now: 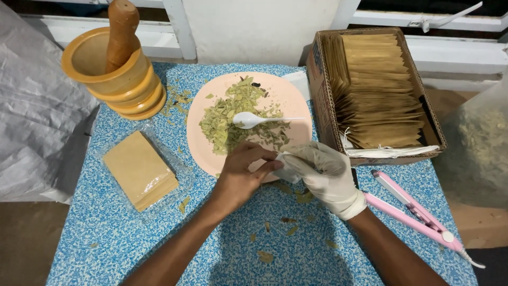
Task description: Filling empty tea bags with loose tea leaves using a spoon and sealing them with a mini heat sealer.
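At the near rim of the plate (296,98), the bare left hand (241,177) and gloved right hand (325,172) both pinch 1 small white sachet (286,169), seemingly opening it, which next calls for spooning (256,120) leaves (238,114) inside.

small home packing workshop — mortar (106,66), dried leaves (233,114), boxed sachets (378,87), heat sealer (415,212)

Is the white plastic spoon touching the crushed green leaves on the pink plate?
Touching. In the head view, the white plastic spoon lies with its bowl right on the heap of crushed green leaves on the round pink plate.
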